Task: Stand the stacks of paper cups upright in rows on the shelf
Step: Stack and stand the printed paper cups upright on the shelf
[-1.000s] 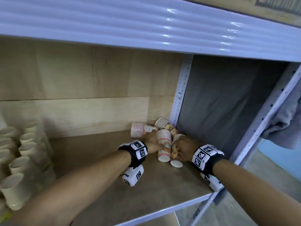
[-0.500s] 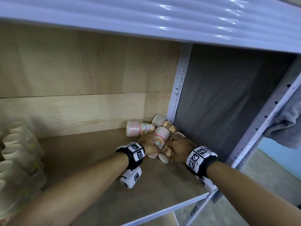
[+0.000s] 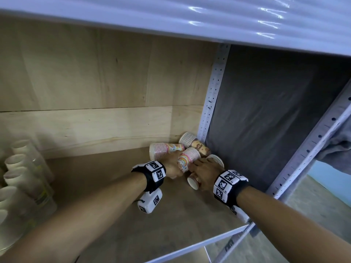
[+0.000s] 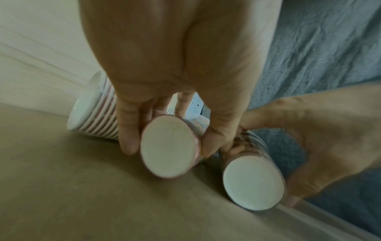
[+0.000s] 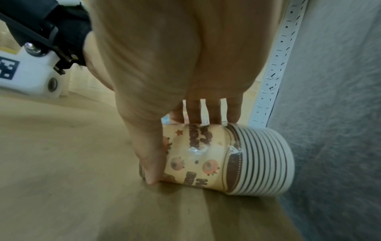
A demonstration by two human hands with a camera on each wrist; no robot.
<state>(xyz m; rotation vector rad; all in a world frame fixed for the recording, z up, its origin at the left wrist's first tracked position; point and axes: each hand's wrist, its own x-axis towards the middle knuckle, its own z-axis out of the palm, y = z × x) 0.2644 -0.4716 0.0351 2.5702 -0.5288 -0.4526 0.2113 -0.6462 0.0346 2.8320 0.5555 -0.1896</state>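
Wooden shelf [image 3: 117,215], left hand [image 3: 171,165] grips rainbow stack [image 3: 187,161], right hand [image 3: 206,172] grips brown-striped stack [image 5: 222,160]

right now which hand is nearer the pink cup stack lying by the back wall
Left. The left hand grips a rainbow stack right beside the pink stack. The right hand grips a brown stack farther right, by the grey cloth.

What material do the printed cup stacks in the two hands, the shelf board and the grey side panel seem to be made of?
Brown-striped cup stack in the right hand: printed paper in clear glossy film, judging by a glint and wrinkles. Rainbow cup stack in the left hand: matte paper, white base. Shelf board: matte brown, probably fibreboard. Side panel: grey, creased like fabric.
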